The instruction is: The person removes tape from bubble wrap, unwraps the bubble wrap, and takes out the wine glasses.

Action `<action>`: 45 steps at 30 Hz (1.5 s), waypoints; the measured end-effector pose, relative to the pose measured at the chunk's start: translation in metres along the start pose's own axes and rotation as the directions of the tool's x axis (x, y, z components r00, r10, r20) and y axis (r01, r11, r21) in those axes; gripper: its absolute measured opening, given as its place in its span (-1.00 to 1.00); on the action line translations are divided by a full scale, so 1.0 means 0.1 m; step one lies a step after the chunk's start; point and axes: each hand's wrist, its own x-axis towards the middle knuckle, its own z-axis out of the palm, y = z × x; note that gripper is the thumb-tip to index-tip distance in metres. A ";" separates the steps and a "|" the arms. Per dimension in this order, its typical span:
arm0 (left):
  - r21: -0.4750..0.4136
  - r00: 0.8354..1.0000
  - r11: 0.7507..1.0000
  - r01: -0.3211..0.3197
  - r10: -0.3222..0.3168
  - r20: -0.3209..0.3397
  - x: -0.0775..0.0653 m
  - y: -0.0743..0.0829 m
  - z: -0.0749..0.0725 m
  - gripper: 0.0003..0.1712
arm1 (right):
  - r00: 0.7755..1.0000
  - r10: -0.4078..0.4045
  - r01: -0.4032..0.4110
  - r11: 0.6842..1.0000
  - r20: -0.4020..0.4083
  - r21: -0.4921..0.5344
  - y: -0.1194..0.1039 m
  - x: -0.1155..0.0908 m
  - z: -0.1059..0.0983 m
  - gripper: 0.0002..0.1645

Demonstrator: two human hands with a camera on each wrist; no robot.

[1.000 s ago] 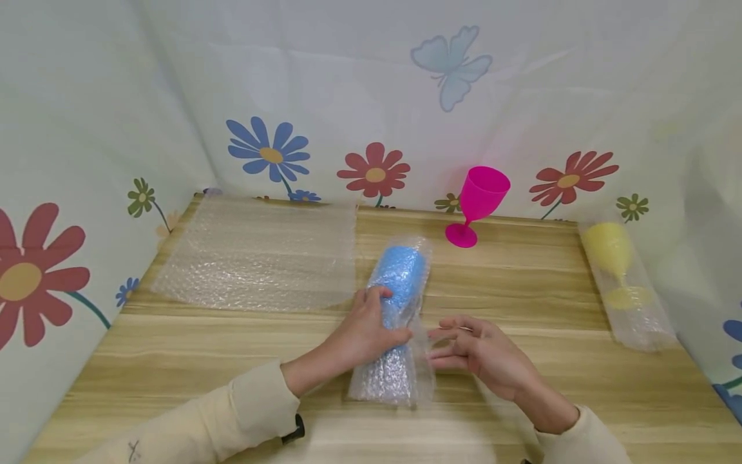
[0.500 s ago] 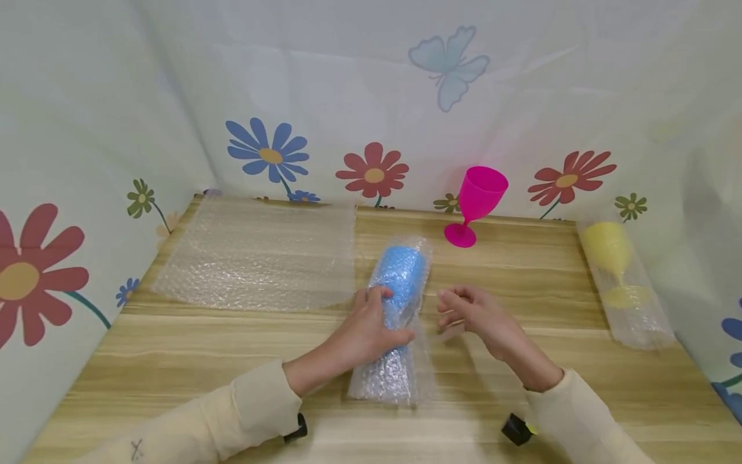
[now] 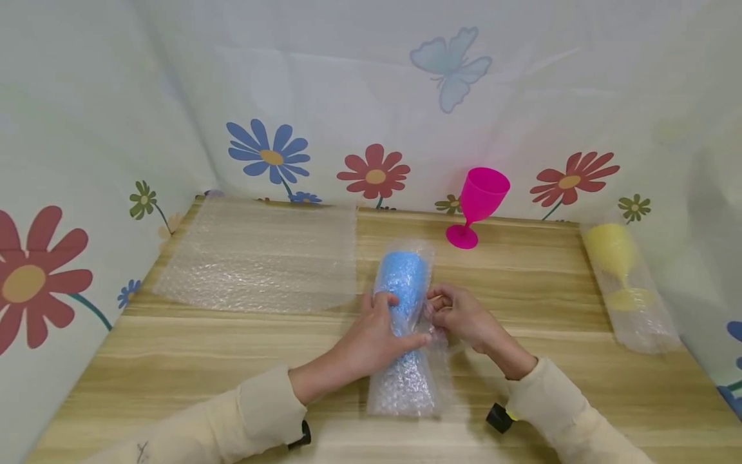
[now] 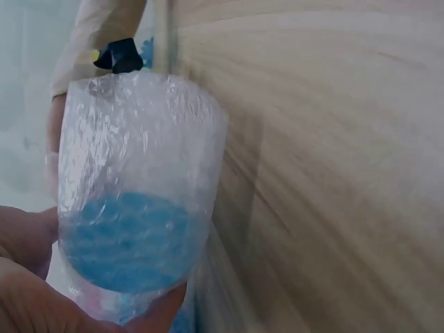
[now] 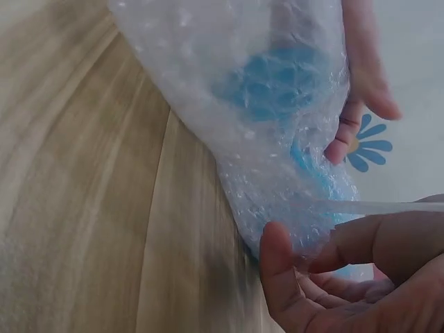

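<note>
A blue goblet wrapped in bubble wrap (image 3: pixel 404 277) lies on the table, its cup end away from me. My left hand (image 3: pixel 371 338) grips it around the middle from the left, thumb across the top. At the wrap's right edge, my right hand (image 3: pixel 464 316) has its fingers curled and touching the plastic. A thin clear strip, looking like tape (image 5: pixel 388 207), runs from the wrap to my right fingers. The right wrist view shows thumb and forefinger pinched close together; exactly what lies between them is hard to see. The goblet's blue base (image 4: pixel 132 243) shows through the plastic.
A flat bubble wrap sheet (image 3: pixel 261 258) lies at the back left. A pink goblet (image 3: pixel 484 193) stands upright at the back. To the far right lies a yellow goblet in bubble wrap (image 3: pixel 614 251). Flowered cloth (image 3: pixel 324 84) encloses the wooden table (image 3: pixel 203 367).
My right hand rose away from the wrap's lower right edge, with a clear strip hanging from it, then came back left to touch the wrap. The wrapped goblet has shifted slightly right and nearer.
</note>
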 end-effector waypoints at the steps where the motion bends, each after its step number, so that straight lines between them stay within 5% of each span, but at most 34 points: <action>1: 0.008 1.000 1.000 -0.008 0.008 -0.003 0.00 0.00 -0.01 -0.15 | 1.000 -0.010 0.011 1.000 0.014 -0.007 0.00 -0.01 -0.01 -0.56; 9: 0.185 0.993 0.977 -0.103 0.111 -0.029 0.09 0.01 -0.08 -0.59 | 0.993 -0.076 0.079 0.997 0.090 -0.021 0.01 -0.05 -0.03 -0.63; 14: 0.226 0.991 0.967 -0.114 0.127 -0.046 0.14 0.01 -0.09 -0.67 | 0.987 -0.084 0.086 0.996 0.141 -0.013 0.04 -0.07 -0.05 -0.64; 28: 0.208 0.978 0.972 -0.110 0.143 -0.150 0.26 0.00 0.01 -0.15 | 0.975 -0.144 0.176 0.966 0.169 -0.191 0.05 -0.06 -0.09 -0.79; 34: 0.208 0.984 0.974 -0.085 0.115 -0.137 0.28 0.00 0.02 -0.06 | 0.963 -0.265 0.262 0.882 0.048 -0.392 0.00 0.01 -0.07 -0.81; 41: 0.214 0.986 0.975 -0.061 0.093 -0.142 0.29 0.00 0.02 -0.08 | 0.866 -0.500 0.418 0.715 0.008 -0.561 -0.02 0.02 -0.02 -0.75; 45: 0.236 0.984 0.970 -0.065 0.101 -0.146 0.29 0.01 0.03 -0.08 | 0.850 -0.526 0.417 0.706 -0.030 -0.572 -0.01 0.04 0.03 -0.78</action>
